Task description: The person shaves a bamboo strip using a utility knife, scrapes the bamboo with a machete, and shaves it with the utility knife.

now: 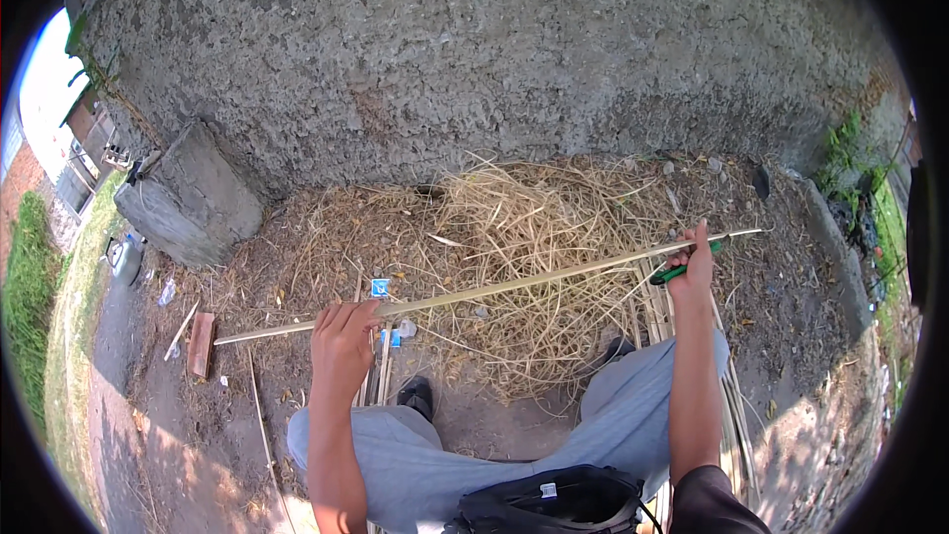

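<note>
A long, pale bamboo strip (514, 285) stretches across in front of me, its right end higher in the view than its left. My left hand (343, 331) is closed over it left of the middle, with the fingers wrapped on top. Near the strip's right end, my right hand (695, 265) is closed around a green-handled knife (668, 276), thumb extended up against the strip. Most of the blade is hidden by the strip and the hand. Below the strip lies a heap of thin bamboo shavings (539, 326) on the ground between my feet and the wall.
A rough grey wall (494, 49) rises ahead. At left stand a concrete block (193, 198) and a grey kettle-like container (125, 259); a reddish-brown brick (201, 345) lies nearer. More strips (736, 415) lie by my legs. A black bag (549, 504) rests at my lap.
</note>
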`<action>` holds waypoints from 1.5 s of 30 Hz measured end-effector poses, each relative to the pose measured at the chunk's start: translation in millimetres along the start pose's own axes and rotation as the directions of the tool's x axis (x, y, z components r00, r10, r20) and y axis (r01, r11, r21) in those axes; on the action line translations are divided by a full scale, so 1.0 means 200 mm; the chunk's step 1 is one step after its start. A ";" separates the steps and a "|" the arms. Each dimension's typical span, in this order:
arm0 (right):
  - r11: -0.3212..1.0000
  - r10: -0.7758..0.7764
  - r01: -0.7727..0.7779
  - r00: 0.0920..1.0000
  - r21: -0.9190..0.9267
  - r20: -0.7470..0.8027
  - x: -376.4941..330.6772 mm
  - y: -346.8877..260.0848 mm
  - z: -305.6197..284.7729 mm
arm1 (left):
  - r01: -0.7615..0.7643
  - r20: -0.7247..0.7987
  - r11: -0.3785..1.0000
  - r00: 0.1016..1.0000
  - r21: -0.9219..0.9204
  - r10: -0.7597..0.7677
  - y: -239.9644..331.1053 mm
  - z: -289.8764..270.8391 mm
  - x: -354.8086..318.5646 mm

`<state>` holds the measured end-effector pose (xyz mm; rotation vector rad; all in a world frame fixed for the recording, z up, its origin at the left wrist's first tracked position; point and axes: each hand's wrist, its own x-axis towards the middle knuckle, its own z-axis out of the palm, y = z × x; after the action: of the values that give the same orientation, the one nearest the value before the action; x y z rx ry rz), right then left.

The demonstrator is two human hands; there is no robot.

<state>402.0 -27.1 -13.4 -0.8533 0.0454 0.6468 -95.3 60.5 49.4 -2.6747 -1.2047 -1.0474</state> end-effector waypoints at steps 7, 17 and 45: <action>0.992 -0.067 0.075 0.994 -0.097 0.085 -0.06 0.03 0.00 | 0.127 0.044 0.991 0.991 -0.030 -0.126 -0.02 0.03 -0.06; 0.969 -0.124 0.114 0.992 -0.219 -0.031 -0.01 0.08 -0.03 | 0.447 0.348 0.798 0.882 -0.404 -0.318 0.09 0.03 -0.02; 0.991 -0.045 0.045 0.999 -0.127 0.006 -0.03 0.06 -0.10 | 0.380 0.186 0.888 0.922 -0.257 -0.341 0.14 0.13 -0.01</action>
<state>393.6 -38.0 -32.9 -0.9735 -0.0184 0.6133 -62.1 46.7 34.1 -2.8423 -1.7609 -1.1812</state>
